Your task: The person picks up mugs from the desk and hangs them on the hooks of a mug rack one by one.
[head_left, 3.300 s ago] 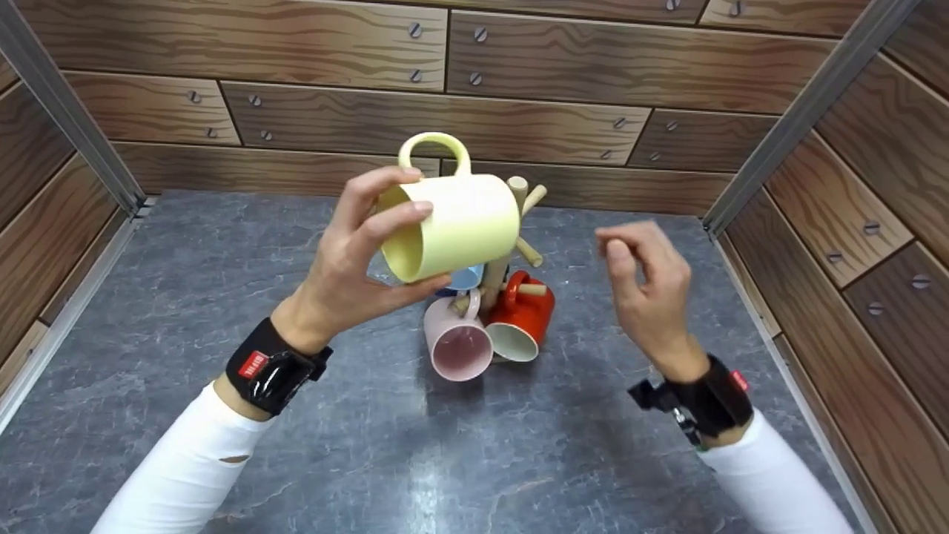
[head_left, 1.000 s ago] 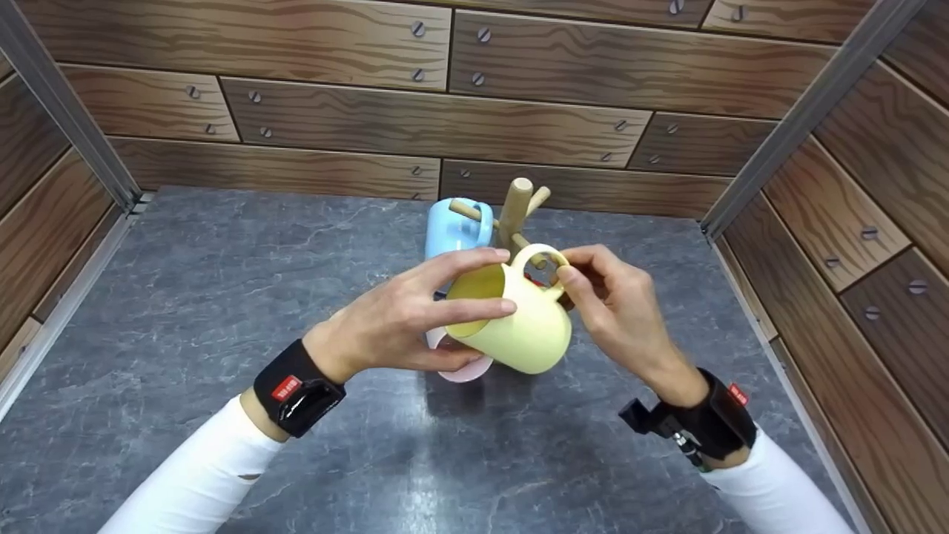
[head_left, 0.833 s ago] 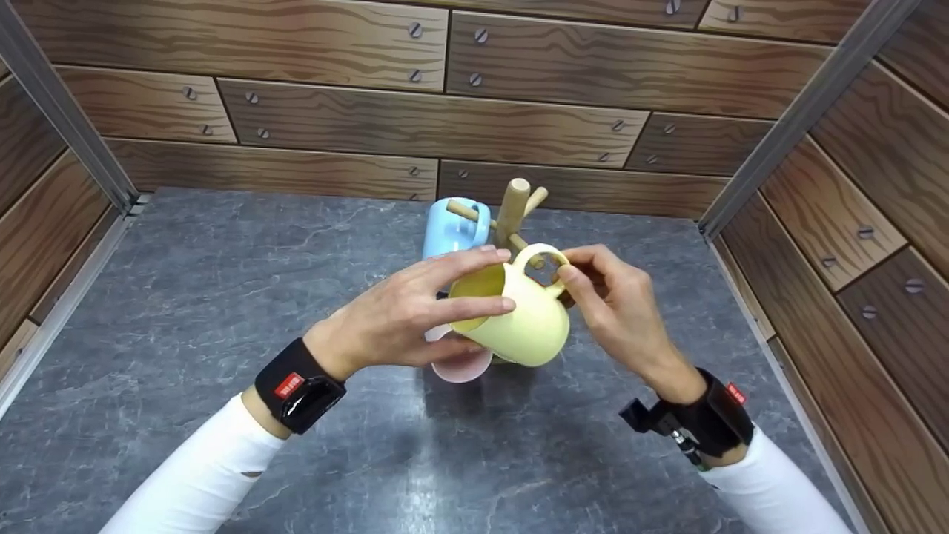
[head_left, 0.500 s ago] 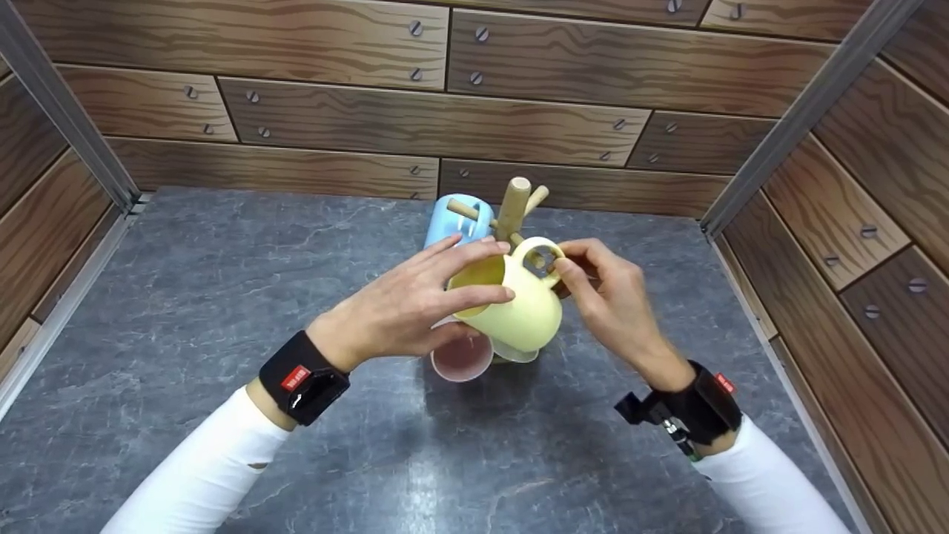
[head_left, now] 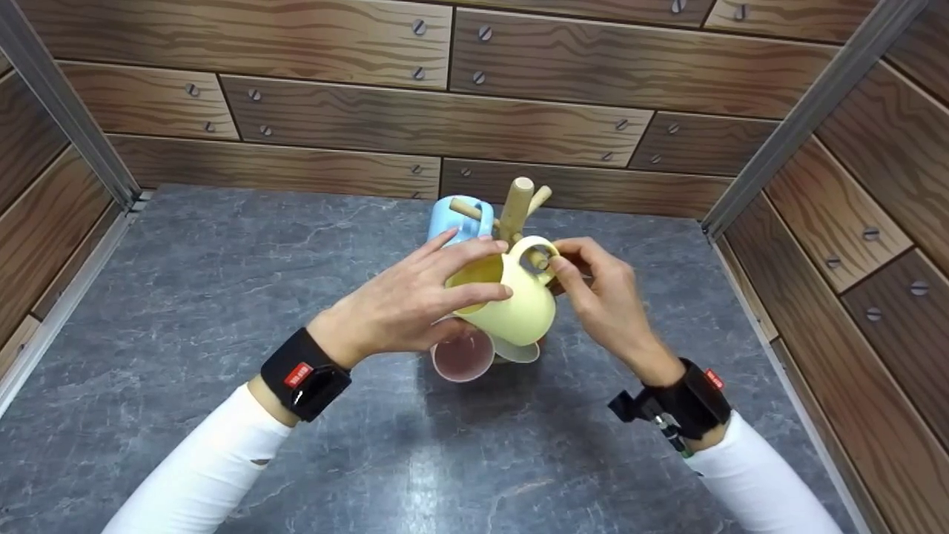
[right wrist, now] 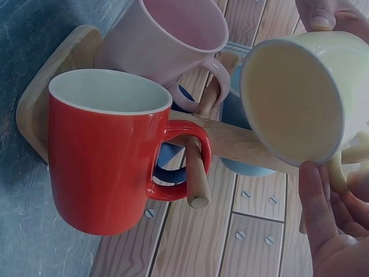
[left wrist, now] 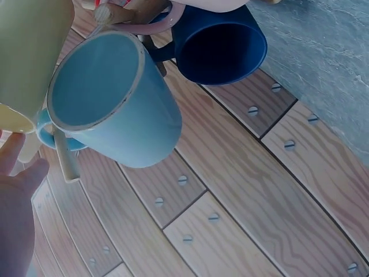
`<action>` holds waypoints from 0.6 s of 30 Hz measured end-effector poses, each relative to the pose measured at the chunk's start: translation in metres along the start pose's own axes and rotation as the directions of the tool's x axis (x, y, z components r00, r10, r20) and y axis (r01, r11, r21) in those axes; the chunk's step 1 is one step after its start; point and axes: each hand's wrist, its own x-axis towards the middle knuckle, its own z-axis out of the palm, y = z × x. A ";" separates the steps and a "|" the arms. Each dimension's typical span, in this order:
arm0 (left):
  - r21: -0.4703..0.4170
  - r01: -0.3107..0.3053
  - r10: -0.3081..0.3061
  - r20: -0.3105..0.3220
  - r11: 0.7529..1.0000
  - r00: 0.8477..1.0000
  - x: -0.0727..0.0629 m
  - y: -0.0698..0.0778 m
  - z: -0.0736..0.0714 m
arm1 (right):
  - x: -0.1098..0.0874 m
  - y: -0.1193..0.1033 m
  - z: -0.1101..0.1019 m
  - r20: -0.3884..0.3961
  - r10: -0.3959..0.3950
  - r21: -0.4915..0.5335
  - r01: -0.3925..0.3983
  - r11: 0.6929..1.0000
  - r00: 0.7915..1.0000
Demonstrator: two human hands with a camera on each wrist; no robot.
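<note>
A pale yellow mug [head_left: 519, 311] tilts beside a wooden mug tree [head_left: 517, 208], its mouth to the left. My left hand [head_left: 404, 300] grips the body near the rim, fingers on top and thumb underneath. At the handle, my right hand [head_left: 604, 297] pinches the loop between thumb and fingers. A peg's tip [head_left: 540, 259] shows inside that loop. In the right wrist view, the mug's base [right wrist: 294, 101] faces the camera and a right fingertip touches its edge. A light blue mug [head_left: 445, 219] hangs on an upper peg behind my left fingers.
Lower on the tree hang a pink mug [head_left: 463, 356], a red mug [right wrist: 104, 167] and a dark blue mug [left wrist: 222, 49]. A bare peg [head_left: 541, 196] points to the back right. Wood-patterned walls [head_left: 334, 111] enclose the grey marbled surface [head_left: 259, 245].
The left hand brought the yellow mug right and down to the tree, and the right hand took its handle. Lately both hands shifted it slightly left and up, the peg's tip now within the loop.
</note>
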 end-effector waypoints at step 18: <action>0.049 0.022 -0.023 0.019 0.999 1.000 -0.001 -0.001 0.006 | 0.000 0.008 0.005 0.024 0.079 0.017 -0.079 0.997 0.997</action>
